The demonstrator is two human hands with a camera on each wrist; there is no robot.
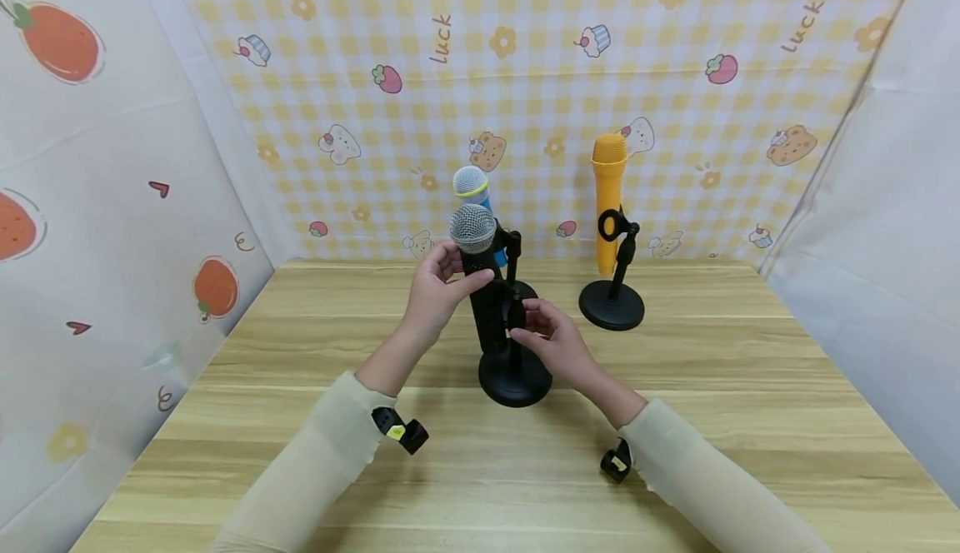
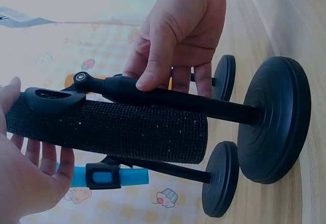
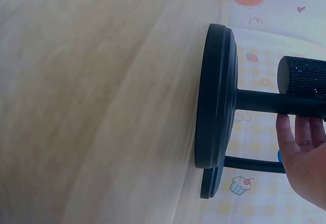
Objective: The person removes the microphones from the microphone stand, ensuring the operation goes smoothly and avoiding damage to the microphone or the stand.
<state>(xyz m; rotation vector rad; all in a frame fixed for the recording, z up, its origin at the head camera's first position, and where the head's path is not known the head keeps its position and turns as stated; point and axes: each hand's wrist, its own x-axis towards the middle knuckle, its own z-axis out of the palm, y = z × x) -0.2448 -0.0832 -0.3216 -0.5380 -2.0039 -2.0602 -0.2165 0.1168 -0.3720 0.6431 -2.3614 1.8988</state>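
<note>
black glitter microphone [image 1: 480,278], silver mesh head | left hand [image 1: 435,291] grips it | right hand [image 1: 551,341] pinches stand [image 1: 514,374]

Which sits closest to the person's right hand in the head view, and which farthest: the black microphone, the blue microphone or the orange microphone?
From the right hand:
1. Black microphone, on the stand this hand grips, just left of it.
2. Blue microphone, directly behind the black one.
3. Orange microphone, on its own stand at the back right.
</note>
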